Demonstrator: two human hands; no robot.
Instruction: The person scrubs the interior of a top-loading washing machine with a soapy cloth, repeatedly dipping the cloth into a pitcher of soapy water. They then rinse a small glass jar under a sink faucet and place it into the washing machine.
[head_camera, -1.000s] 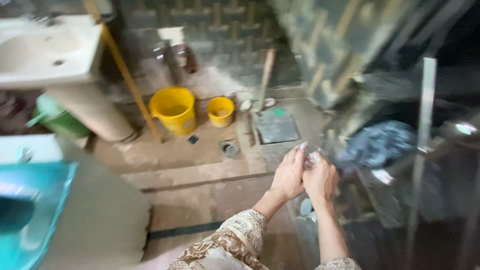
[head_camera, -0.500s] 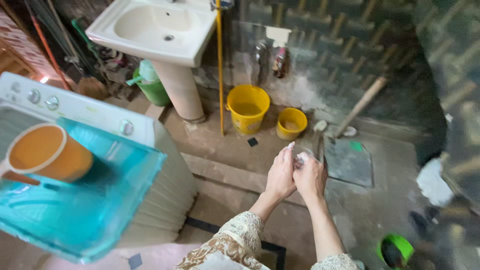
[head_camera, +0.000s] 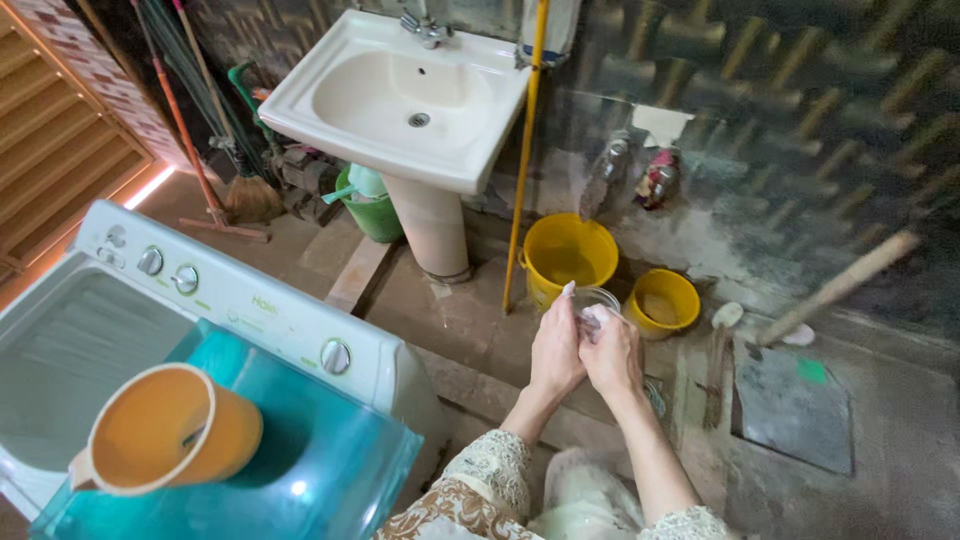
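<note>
Your left hand (head_camera: 556, 350) and right hand (head_camera: 612, 352) are pressed close together in front of you, both wrapped around a small clear cup (head_camera: 592, 300) whose round rim pokes up between your fingertips. The cup sits at the top of your grip, cupped from either side; it looks transparent and thin-walled, though whether it is glass or plastic you cannot tell from here. Your sleeves are pale cloth with a brown floral print.

Just beyond your hands, on the wet, rough concrete floor, stand a large yellow bucket (head_camera: 568, 256) and, to its right, a small yellow bucket (head_camera: 664, 300), both smooth plastic. A yellow pole (head_camera: 526, 150) leans upright just left of the large one. Behind them rises a glossy white pedestal sink (head_camera: 400, 100), with a green bucket (head_camera: 372, 205) tucked at its left side and a broom (head_camera: 215, 160) leaning further left.

To your lower left is a white washing machine (head_camera: 240, 300) with round knobs and a see-through teal lid (head_camera: 330, 470); an orange plastic jug (head_camera: 165, 428) rests on that lid. At right, a wooden-handled tool (head_camera: 840, 285) lies near a flat grey drain cover (head_camera: 795, 405).
</note>
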